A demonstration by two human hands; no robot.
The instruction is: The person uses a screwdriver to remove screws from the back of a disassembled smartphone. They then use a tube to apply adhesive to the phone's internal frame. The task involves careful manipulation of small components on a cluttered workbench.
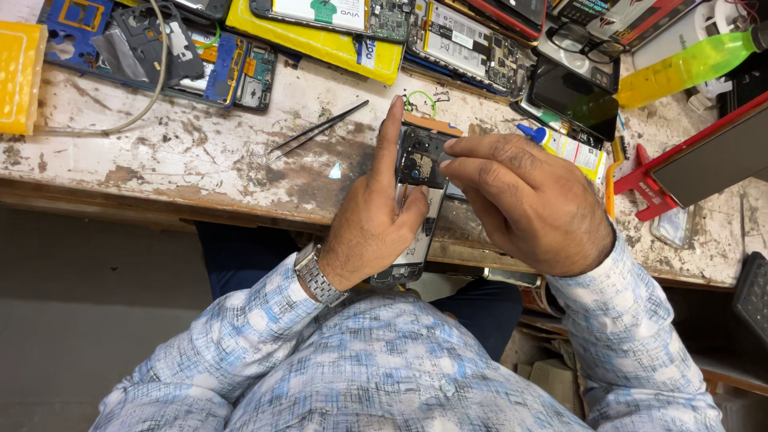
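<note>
My left hand (372, 216) grips an opened phone (418, 210) with its back cover off, held upright over the worn workbench's front edge (200, 196). The index finger runs up the phone's left side and the thumb presses across its middle. My right hand (524, 200) reaches in from the right. Its fingertips pinch a dark plastic cover piece (422, 156) at the phone's upper, camera end. A metal watch (318, 276) sits on my left wrist.
Black tweezers (316, 128) lie on the bench left of the phone. Several dismantled phones and boards (240, 68) crowd the back. A yellow-green bottle (688, 68), a small glue bottle (538, 136), a red holder (640, 188) and a dark screen (576, 100) stand at the right.
</note>
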